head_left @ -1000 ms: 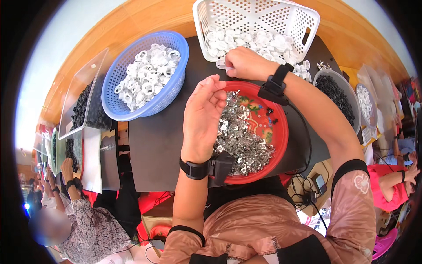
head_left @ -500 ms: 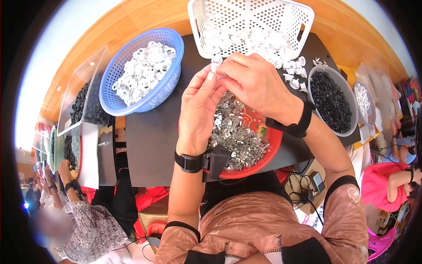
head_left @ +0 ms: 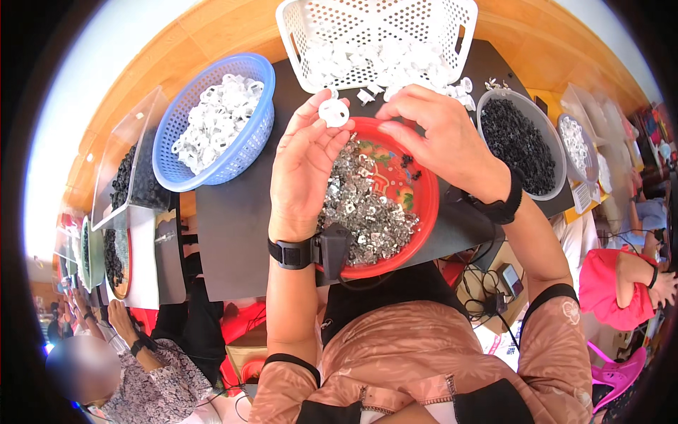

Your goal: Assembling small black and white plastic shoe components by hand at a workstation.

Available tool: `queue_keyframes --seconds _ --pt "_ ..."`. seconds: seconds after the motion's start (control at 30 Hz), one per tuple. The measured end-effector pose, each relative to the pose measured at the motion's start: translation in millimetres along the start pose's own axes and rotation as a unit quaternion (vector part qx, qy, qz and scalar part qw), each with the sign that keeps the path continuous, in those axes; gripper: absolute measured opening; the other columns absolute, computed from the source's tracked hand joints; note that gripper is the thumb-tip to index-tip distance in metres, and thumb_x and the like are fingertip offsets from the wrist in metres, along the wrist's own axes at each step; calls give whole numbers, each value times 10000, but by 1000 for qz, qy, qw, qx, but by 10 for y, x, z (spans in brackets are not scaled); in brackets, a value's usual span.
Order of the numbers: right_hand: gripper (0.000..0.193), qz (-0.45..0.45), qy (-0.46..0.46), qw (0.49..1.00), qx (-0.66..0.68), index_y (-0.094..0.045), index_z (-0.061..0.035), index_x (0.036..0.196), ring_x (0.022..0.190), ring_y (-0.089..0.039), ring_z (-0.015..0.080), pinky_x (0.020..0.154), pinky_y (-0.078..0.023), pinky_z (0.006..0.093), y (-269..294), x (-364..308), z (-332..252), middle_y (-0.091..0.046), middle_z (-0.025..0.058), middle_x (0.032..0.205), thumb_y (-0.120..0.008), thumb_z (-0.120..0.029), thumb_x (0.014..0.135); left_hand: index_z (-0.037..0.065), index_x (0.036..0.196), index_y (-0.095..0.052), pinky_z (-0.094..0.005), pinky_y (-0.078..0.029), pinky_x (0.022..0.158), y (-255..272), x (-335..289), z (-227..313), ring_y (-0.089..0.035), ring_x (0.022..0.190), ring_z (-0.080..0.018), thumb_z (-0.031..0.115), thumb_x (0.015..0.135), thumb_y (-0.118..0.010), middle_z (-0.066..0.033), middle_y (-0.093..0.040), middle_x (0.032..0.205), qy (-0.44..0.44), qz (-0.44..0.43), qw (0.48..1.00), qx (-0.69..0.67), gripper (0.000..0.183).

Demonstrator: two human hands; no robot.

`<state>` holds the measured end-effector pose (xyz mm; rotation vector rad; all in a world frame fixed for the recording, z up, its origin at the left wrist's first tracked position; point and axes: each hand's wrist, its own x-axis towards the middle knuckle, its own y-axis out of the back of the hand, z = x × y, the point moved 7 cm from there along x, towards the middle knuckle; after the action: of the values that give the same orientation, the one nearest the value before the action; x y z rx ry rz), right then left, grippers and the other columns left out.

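- Left hand (head_left: 304, 169): a white plastic ring (head_left: 332, 112) is pinched at the fingertips.
- Right hand (head_left: 438, 138): curled beside it above the red bowl (head_left: 424, 212); grip cannot be told.
- Step judged: assembly, a metal clip (head_left: 367, 212) likely being fitted.

White ring (head_left: 333, 112), red bowl (head_left: 424, 212) of silvery clips (head_left: 367, 212), blue basket (head_left: 240, 152), black mat (head_left: 233, 226).

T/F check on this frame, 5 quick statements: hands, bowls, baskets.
1. The left hand holds a small white round part at its fingertips. True.
2. The red bowl holds black pieces only. False: mostly small silvery metal pieces.
3. The blue basket holds white parts. True.
4. The right hand rests in the grey bowl. False: it is over the red bowl's far rim.
5. The white basket is empty. False: white parts lie in it.
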<state>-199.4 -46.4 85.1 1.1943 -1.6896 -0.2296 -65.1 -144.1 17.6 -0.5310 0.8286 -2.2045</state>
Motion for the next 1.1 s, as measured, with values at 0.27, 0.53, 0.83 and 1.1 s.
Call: queue_keyframes --seconds 0.27,0.53,0.83,1.1 --pt "116 -149 -85 984 -35 -644 -11 851 752 -606 353 671 -489 411 -15 -444 175 -603 148 822 -651 -120 811 -44 1315 -405 -375 -457 1037 51 6 -11 -545 1190 -320 32 910 -492 -256 -458 1359 -12 -34 999 -8 421" --pt "124 -250 -96 963 -42 -624 -21 849 829 -602 357 732 -477 446 -95 -713 129 -606 153 825 -661 -128 798 -43 1286 -420 -395 -441 1053 123 81 -31 -538 1194 -365 32 897 -508 -236 -529 1266 -8 -36 999 -7 406" --pt "125 -249 -110 962 -10 -630 -27 838 840 -611 349 749 -484 453 -348 -783 44 -615 142 828 -655 -146 809 -52 1340 -376 -380 -448 1060 108 50 -43 -492 1243 -383 -2 920 -480 -274 -460 1342 2 -35 999 14 435" --pt "134 -258 -47 959 -106 -620 -13 836 792 -638 349 672 -511 448 -608 -748 122 -625 162 846 -648 -137 796 -58 1302 -420 -377 -455 1036 97 43 -46 -549 1179 -358 20 894 -497 -230 -532 1265 1 -19 1000 4 423"
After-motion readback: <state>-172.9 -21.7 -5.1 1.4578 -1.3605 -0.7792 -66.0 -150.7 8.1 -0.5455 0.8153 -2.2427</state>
